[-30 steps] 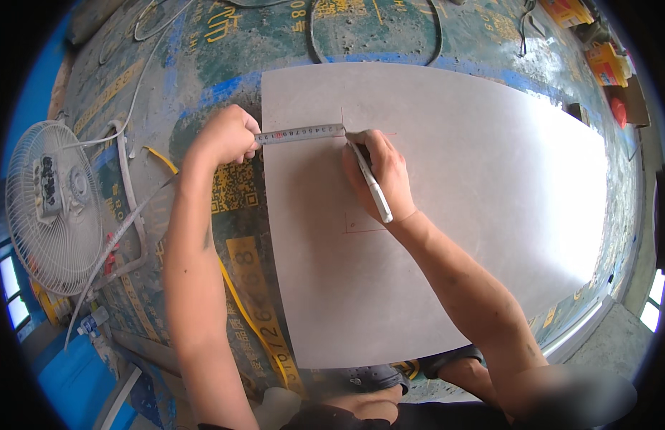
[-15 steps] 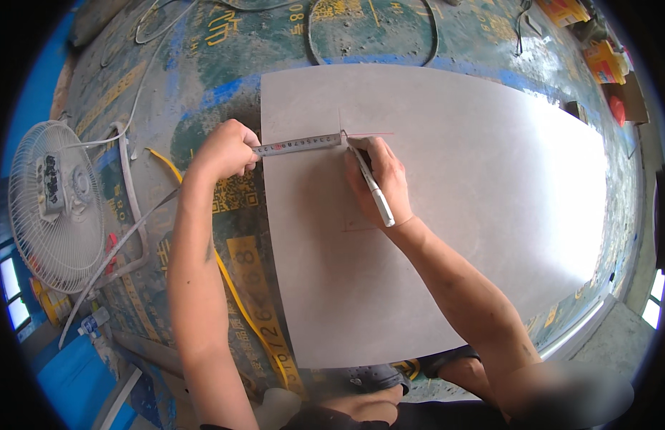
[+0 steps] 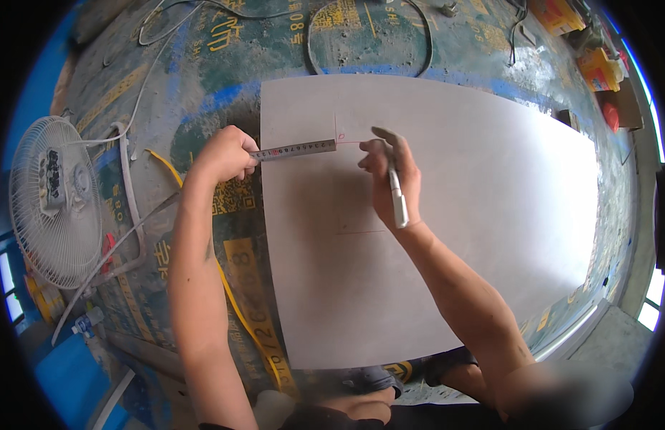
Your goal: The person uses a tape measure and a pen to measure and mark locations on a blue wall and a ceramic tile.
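Observation:
A large pale grey sheet (image 3: 447, 287) lies flat, with thin red lines (image 3: 361, 232) and a small red mark (image 3: 341, 136) drawn on it. At its left edge my left hand (image 3: 228, 154) is closed on a measuring tape (image 3: 298, 149). The tape's silver strip with printed graduations lies across the sheet, its free end beside the upper red line. To the right of that end, my right hand (image 3: 397, 175) holds a white pen (image 3: 397, 203) between its fingers. The index finger is extended, and the pen's tip is hidden by the hand.
A white fan (image 3: 56, 201) stands at the left. Beneath the sheet is a dusty green printed surface (image 3: 261, 54) with cables (image 3: 309, 43). A yellow strip (image 3: 235, 301) runs beside my left forearm. Buckets (image 3: 597, 69) and a red object (image 3: 610, 116) sit at the upper right.
My right hand has moved right, away from the tape's end, taking the pen with it. The small red mark there now shows uncovered. My left hand keeps its hold on the tape.

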Demonstrator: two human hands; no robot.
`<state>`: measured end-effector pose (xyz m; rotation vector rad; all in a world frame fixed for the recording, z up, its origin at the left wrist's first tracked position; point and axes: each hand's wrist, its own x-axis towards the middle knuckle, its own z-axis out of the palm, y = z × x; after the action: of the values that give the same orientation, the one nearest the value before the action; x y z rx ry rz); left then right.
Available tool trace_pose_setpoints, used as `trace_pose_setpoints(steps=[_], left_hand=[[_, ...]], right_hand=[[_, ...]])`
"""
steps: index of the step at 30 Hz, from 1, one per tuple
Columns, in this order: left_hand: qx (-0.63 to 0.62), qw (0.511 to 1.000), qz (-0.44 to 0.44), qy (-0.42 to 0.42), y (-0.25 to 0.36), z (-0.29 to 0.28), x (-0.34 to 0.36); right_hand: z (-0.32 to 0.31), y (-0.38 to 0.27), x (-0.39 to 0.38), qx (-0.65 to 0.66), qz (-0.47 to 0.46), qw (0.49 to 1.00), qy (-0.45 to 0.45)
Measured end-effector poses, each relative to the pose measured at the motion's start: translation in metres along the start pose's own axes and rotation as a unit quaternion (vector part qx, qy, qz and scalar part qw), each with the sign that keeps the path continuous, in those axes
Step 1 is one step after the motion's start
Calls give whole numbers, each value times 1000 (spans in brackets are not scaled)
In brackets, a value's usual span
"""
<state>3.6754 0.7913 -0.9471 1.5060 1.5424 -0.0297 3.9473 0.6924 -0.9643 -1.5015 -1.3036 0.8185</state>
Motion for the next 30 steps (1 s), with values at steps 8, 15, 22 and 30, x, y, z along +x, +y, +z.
trace_pose_setpoints(steps=[8,15,22,30], left_hand=[[29,998,16,44,34,8,-70],[150,954,244,93,134,124,-195],[190,867,382,258,184,188,-245],[47,760,598,250,186,230,-293]], right_hand=[[-98,-47,11,-112,-194,966,-131],[-151,-103,-46,-237,-358,834,-347],[-269,-79,-63,-351,-190,818,-414],[-437,-72,-99,-314,-158,883,-313]])
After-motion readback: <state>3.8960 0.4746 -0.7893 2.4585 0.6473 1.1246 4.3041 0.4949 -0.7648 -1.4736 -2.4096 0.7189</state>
